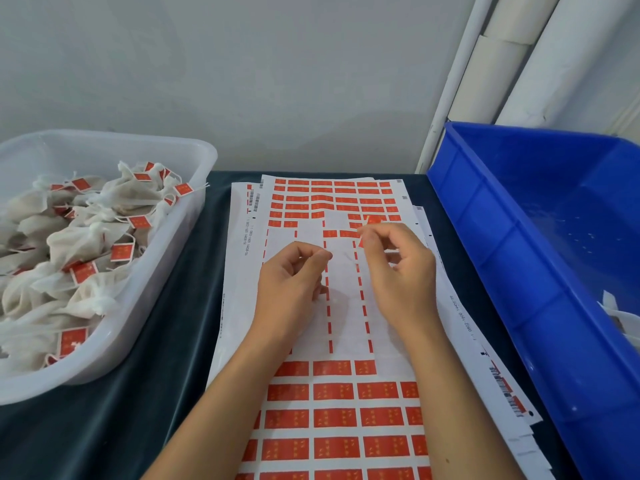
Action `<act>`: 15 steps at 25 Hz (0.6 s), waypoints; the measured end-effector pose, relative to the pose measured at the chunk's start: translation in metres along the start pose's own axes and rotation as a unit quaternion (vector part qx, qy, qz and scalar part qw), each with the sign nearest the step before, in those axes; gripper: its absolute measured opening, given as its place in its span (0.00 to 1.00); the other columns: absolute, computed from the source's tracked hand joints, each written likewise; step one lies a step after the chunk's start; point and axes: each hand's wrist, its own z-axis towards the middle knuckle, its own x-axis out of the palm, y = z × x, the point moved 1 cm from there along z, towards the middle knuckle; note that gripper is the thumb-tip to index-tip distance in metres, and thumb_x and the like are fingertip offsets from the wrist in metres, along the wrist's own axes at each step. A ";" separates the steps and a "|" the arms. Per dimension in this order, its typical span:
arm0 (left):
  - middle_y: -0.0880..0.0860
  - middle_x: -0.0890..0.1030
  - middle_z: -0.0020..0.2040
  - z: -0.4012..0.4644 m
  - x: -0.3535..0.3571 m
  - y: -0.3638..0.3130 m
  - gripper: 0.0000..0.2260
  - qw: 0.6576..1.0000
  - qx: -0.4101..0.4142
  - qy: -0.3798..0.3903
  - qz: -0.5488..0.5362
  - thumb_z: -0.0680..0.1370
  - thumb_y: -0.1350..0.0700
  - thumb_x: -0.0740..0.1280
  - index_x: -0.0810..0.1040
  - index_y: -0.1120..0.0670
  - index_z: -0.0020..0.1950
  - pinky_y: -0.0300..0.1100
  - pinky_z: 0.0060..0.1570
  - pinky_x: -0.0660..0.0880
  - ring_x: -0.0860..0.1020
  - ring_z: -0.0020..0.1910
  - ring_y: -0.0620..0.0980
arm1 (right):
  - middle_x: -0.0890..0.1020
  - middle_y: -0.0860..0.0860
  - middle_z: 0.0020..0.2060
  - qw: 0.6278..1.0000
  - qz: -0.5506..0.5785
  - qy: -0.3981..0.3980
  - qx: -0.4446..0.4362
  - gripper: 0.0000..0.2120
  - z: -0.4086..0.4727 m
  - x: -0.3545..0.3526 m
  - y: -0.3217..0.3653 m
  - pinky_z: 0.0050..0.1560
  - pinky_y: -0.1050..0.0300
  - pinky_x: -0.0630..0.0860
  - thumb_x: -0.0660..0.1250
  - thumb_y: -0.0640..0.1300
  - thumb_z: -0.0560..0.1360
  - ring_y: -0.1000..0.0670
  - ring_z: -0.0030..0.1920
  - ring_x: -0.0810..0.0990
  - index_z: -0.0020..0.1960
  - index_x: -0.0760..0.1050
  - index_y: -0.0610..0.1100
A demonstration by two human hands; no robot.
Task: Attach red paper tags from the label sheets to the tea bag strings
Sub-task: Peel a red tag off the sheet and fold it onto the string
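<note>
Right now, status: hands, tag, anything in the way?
Right hand pinches a red tag above the label sheet. Left hand pinched, contents too fine to tell. Nothing in the way.

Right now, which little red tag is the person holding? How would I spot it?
Find the label sheet on the dark table, between the clear tub and blue bin. Above its bare middle, the right hand pinches one red tag. Unlike the others, it's lifted off the sheet, at the fingertips.

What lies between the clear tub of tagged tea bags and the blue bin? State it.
In the head view, the label sheets lie on dark cloth between the clear tub and the blue bin, with both hands above them, the right hand pinching a red tag.
</note>
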 end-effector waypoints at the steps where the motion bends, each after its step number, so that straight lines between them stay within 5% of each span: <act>1: 0.44 0.80 0.32 0.000 0.000 -0.001 0.06 1.000 -0.007 -0.002 -0.005 0.82 0.52 0.70 0.84 0.49 0.46 0.46 0.46 0.84 0.78 0.30 0.43 | 0.83 0.66 0.52 0.999 0.024 -0.016 0.015 0.05 0.001 -0.001 0.001 0.48 0.74 0.76 0.66 0.53 0.83 0.62 0.56 0.80 0.56 0.79 0.58; 6: 0.44 0.80 0.32 -0.002 0.001 -0.003 0.06 1.000 -0.014 0.003 -0.007 0.82 0.51 0.70 0.84 0.50 0.46 0.48 0.48 0.85 0.77 0.30 0.43 | 0.85 0.62 0.48 0.987 0.132 -0.042 0.077 0.11 0.006 -0.011 0.010 0.44 0.72 0.79 0.70 0.49 0.81 0.60 0.50 0.85 0.58 0.77 0.64; 15: 0.44 0.80 0.32 -0.005 0.000 -0.005 0.08 1.000 0.018 0.023 0.006 0.83 0.52 0.69 0.84 0.48 0.44 0.46 0.44 0.82 0.77 0.31 0.42 | 0.87 0.54 0.42 0.972 0.146 0.146 0.114 0.04 -0.002 -0.004 0.017 0.43 0.62 0.83 0.72 0.47 0.80 0.52 0.43 0.86 0.52 0.82 0.56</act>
